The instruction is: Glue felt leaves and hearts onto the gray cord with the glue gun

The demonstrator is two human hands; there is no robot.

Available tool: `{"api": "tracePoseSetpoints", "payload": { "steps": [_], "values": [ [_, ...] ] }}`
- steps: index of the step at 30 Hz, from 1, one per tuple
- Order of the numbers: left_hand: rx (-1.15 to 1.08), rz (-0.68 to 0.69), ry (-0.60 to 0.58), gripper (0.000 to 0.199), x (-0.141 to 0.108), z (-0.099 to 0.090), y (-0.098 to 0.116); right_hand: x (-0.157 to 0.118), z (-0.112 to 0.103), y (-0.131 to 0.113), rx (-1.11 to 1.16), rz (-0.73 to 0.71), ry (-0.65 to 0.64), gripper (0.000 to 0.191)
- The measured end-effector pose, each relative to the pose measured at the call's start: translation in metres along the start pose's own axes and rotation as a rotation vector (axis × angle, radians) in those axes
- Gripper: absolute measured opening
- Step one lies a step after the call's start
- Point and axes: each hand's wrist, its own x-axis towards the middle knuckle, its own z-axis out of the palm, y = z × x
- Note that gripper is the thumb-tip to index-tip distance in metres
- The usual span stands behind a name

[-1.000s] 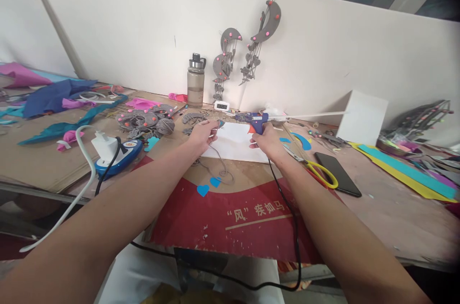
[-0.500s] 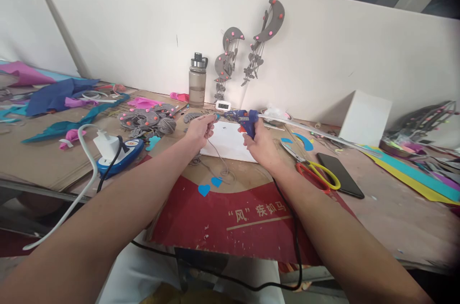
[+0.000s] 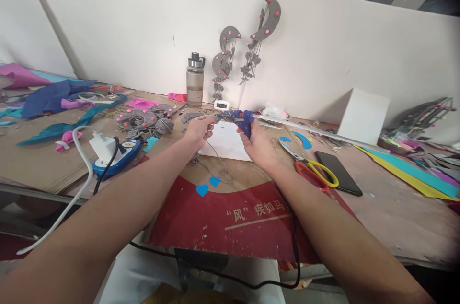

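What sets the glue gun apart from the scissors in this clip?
The glue gun is mostly blue; the scissors have one red and one yellow handle.
The glue gun is gripped in the right hand; the scissors lie on the worktop.
Both are hand tools.

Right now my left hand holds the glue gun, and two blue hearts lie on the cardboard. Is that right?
Not quite: the head view shows the glue gun in your right hand, not your left hand. The two blue hearts do lie on the cardboard.
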Motion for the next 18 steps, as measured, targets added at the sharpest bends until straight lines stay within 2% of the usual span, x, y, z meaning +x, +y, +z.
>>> {"api": "tracePoseSetpoints", "payload": {
  "steps": [3,8,13,16,18],
  "values": [
    [0.015,0.01,-0.001,0.022,0.001,-0.001,0.0,0.0,-0.001,-0.002,-0.022,0.025,-0.011,0.032],
    [0.001,0.026,0.005,0.023,0.004,-0.003,0.002,0.0,-0.004,-0.005,-0.082,0.055,-0.001,0.036],
    [-0.011,0.027,0.003,0.026,0.006,-0.006,0.002,0.0,-0.003,-0.005,-0.046,0.06,0.012,0.037],
    [-0.016,0.029,0.006,0.026,0.01,-0.009,0.001,0.002,0.0,0.0,0.081,0.069,0.042,0.038],
    [-0.014,0.033,0.017,0.025,0.012,-0.01,0.0,0.006,0.003,0.007,0.243,0.151,0.037,0.034]
  ]
}}
